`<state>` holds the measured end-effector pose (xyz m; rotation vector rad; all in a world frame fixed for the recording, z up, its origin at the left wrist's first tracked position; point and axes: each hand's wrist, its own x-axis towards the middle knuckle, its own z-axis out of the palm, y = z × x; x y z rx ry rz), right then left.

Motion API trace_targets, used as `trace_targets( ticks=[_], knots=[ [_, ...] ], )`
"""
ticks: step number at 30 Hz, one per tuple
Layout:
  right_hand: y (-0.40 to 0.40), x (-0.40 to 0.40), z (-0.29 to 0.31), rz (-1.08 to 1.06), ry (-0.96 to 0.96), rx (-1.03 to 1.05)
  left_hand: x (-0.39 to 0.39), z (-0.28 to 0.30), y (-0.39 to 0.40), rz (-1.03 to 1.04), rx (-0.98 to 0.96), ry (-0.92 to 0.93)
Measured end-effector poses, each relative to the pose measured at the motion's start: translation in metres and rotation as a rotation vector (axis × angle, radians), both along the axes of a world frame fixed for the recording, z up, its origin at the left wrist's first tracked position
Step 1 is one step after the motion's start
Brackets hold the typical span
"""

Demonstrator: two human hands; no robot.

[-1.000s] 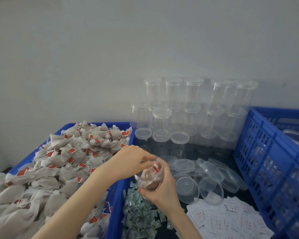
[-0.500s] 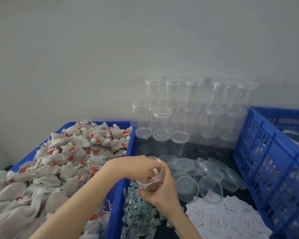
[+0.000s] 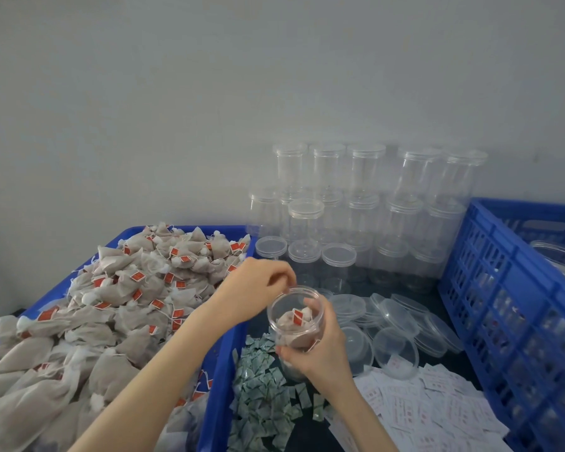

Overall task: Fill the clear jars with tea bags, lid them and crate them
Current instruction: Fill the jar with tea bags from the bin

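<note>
Half a second back the left hand [image 3: 258, 290] had its fingertips down inside the mouth of the jar [image 3: 297, 324]; now it has lifted clear and sits just above the rim, fingers loosely curled with nothing between them that I can see. A red-tagged tea bag [image 3: 297, 318] that was not showing before lies on top of the others in the jar.

The right hand [image 3: 320, 350] holds the jar from below and the side, fingers and thumb wrapped round its lower wall, the open mouth tipped slightly toward the left hand. The jar is up off the table, partly filled with tea bags.

Just left of the hands is the blue tub [image 3: 224, 370], heaped with loose tea bags [image 3: 118, 301], the left forearm crossing its near corner. Under the jar lies a scatter of small green sachets [image 3: 261, 396], and to their right a spread of white paper labels [image 3: 431, 406]. Beyond the hands loose clear lids [image 3: 395, 324] lie overlapping on the dark table [image 3: 437, 301], and behind them lidded empty jars [image 3: 366, 203] stand stacked against the wall. The blue crate [image 3: 503, 308] stands at the far right; a clear rim shows inside it.
</note>
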<state>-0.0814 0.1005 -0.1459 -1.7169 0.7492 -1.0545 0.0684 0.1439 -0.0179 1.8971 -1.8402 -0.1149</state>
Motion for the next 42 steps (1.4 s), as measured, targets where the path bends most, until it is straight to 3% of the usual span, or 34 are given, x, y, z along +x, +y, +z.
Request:
trace_targets(
  ticks=[2,5,8,12,16,25,29,31,32,35,36,39,42],
  knots=[
    [-0.003,-0.005,-0.001,-0.019,-0.006,0.006,0.008,-0.009,-0.004,0.171,-0.051,-0.069],
    [-0.008,-0.014,-0.001,-0.062,-0.015,0.027,0.013,-0.031,-0.01,0.276,0.142,-0.266],
    [-0.011,-0.021,0.002,-0.101,-0.009,0.026,0.011,-0.059,-0.016,0.184,0.456,-0.501],
    [-0.013,-0.025,0.003,-0.136,0.018,-0.007,0.009,-0.093,-0.021,0.078,0.678,-0.886],
    [-0.012,-0.027,0.006,-0.141,0.024,-0.007,0.006,-0.114,-0.023,0.073,0.79,-1.011],
    [-0.008,-0.028,0.002,-0.118,0.041,-0.02,0.002,-0.111,-0.024,0.097,0.762,-0.821],
    [-0.006,-0.029,0.001,-0.113,0.024,-0.004,-0.006,-0.07,-0.036,0.153,0.753,-0.674],
    [-0.005,-0.03,0.001,-0.108,0.017,0.021,-0.009,-0.036,-0.042,0.196,0.716,-0.515],
    [-0.004,-0.03,0.0,-0.107,0.017,0.024,-0.009,-0.02,-0.04,0.196,0.607,-0.416],
    [-0.003,-0.031,-0.002,-0.116,0.023,0.011,-0.012,0.01,-0.019,0.102,-0.028,-0.141],
    [-0.003,-0.031,-0.003,-0.12,0.023,0.007,-0.016,0.016,-0.011,0.037,-0.127,-0.051],
    [-0.003,-0.031,-0.002,-0.121,0.015,0.015,-0.035,0.014,-0.007,-0.169,0.016,0.027],
    [-0.003,-0.033,-0.001,-0.117,0.009,0.007,-0.044,-0.003,-0.016,-0.191,0.168,-0.159]
  ],
)
